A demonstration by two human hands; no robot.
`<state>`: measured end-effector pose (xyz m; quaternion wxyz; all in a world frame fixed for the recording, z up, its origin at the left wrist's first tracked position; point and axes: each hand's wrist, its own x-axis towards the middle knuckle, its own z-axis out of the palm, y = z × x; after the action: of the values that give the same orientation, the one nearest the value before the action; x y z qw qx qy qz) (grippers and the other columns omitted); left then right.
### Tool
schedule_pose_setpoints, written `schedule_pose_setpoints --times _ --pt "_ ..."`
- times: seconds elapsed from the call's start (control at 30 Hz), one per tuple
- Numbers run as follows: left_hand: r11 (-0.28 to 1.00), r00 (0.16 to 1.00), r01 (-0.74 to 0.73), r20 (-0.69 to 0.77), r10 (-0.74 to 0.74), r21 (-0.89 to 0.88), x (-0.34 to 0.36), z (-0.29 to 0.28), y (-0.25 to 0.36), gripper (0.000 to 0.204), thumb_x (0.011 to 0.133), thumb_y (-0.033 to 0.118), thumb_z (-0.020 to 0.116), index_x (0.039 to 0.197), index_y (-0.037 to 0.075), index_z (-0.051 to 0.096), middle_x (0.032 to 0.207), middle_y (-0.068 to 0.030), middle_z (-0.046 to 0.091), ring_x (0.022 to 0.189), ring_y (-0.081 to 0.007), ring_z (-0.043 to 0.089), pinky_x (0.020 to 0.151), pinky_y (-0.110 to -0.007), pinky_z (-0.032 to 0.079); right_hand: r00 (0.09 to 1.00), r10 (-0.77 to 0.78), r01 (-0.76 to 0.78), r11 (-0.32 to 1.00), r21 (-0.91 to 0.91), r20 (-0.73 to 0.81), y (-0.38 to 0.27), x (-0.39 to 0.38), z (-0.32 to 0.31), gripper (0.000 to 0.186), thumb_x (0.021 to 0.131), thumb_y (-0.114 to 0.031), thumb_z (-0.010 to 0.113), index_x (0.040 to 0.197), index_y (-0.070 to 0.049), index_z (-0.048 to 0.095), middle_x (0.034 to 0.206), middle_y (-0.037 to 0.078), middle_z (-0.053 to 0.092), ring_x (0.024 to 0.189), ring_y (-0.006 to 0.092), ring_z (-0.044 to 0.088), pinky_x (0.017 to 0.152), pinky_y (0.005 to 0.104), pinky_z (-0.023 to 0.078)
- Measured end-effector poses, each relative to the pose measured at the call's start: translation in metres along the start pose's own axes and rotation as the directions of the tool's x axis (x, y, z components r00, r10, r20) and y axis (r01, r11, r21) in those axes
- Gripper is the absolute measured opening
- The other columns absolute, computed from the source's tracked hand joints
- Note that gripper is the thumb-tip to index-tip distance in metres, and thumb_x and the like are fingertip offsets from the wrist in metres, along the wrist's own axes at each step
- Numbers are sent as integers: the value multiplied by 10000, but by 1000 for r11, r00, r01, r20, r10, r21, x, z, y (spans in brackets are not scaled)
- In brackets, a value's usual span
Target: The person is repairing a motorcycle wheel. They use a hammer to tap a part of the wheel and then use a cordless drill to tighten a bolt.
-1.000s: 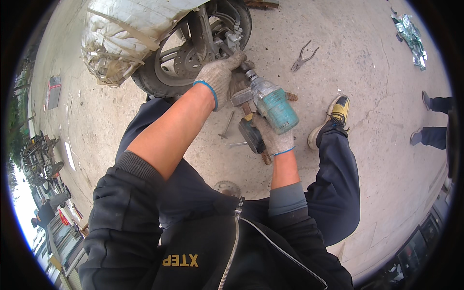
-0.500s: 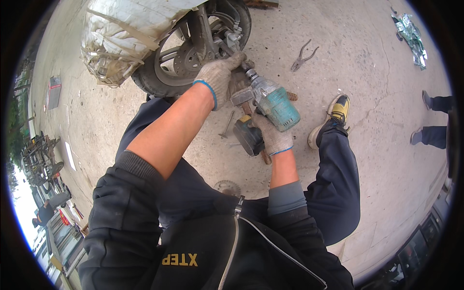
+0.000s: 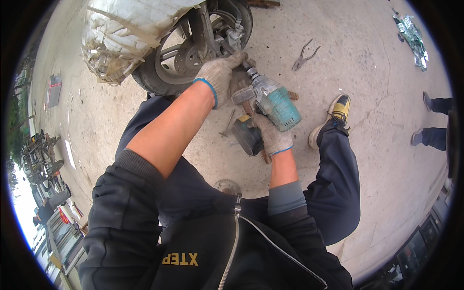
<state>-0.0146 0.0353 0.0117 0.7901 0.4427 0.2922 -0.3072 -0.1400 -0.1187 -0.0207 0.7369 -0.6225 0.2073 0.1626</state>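
Observation:
My left hand (image 3: 217, 75), in a knitted glove, is closed on a metal part (image 3: 232, 50) beside the axle of a scooter wheel (image 3: 167, 85); its fingertips are partly hidden. My right hand (image 3: 273, 137), also gloved, grips the handle of a teal cordless impact wrench (image 3: 281, 108) with a black battery (image 3: 246, 136). The wrench's socket (image 3: 252, 72) points up-left to beside my left fingers. A hammer (image 3: 243, 95) lies under the wrench, near a long bolt (image 3: 227, 126). Pliers (image 3: 304, 58) lie to the right of the wheel.
A plastic-wrapped scooter body (image 3: 111, 34) overhangs the wheel. Crumpled foil (image 3: 413, 41) lies at upper right, above another person's legs (image 3: 432, 137). A sprocket (image 3: 226, 186) lies between my legs. At far left are a vehicle frame (image 3: 41, 159) and another person (image 3: 44, 212).
Over the last second the battery end of the wrench has swung a little up-left with my right hand. My left hand stays in almost the same place.

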Motion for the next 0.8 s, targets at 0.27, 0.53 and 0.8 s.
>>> schedule_pose_setpoints --times 0.27,0.53,0.8 --pt "1000 1000 -9 -5 9 -18 3 -1 -2 161 1083 246 619 1105 88 645 1023 -75 710 890 -238 703 763 -411 619 996 -89 88 984 -154 -5 4 1 -4 375 808 -19 784 1171 -51 698 1046 51 706 953 181 653 857 349 548" --pt "999 999 -33 6 33 -16 1 1 -2 204 1095 261 595 1102 63 645 1011 -85 703 896 -238 692 793 -390 601 959 -283 264 898 -351 -4 27 10 -10 364 806 9 764 1156 -57 693 1039 68 712 953 201 674 836 366 571" --pt "1000 998 7 63 -8 24 3 -1 -3 222 1107 269 575 1159 62 633 1034 -68 696 951 -217 697 818 -375 625 951 -302 285 787 -547 61 27 13 -19 382 820 -23 785 1184 -45 675 1049 76 711 956 195 682 848 375 572"
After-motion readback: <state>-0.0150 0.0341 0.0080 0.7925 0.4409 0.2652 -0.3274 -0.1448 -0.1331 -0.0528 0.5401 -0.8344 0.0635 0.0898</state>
